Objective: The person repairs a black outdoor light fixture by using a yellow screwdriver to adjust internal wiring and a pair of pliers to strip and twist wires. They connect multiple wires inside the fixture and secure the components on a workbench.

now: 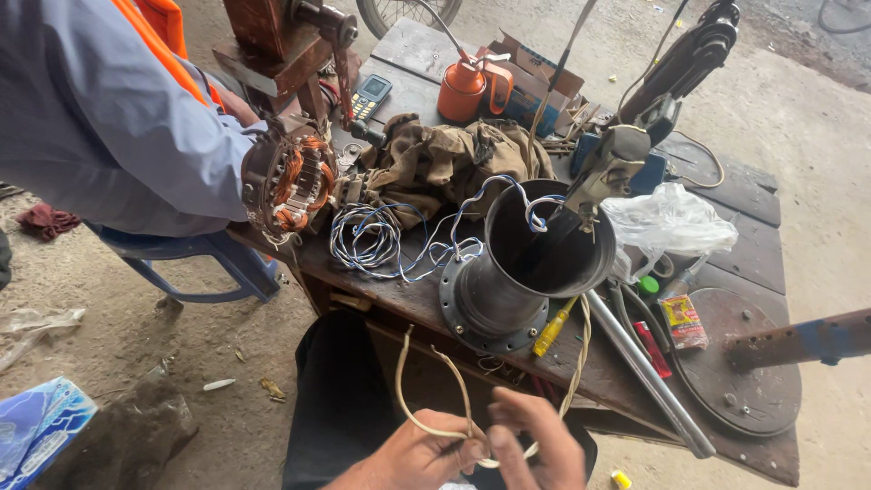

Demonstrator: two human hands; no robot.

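My left hand (413, 454) and my right hand (535, 440) meet at the bottom of the head view, both pinching a cream-coloured cord (426, 381) that loops up toward the workbench. Just above them a dark metal cylinder with a bolted flange (513, 272) lies tilted on the wooden bench (744, 245). Blue and white wires (381, 240) run into its mouth. A yellow-handled screwdriver (553, 328) lies by the flange.
Another person in a grey sleeve with orange vest (109, 109) sits at left beside a copper-wound stator (290, 181). An orange oil can (464, 86), brown rag (445, 159), plastic bag (667, 222), steel rod (649, 372) and round metal plate (735, 363) crowd the bench.
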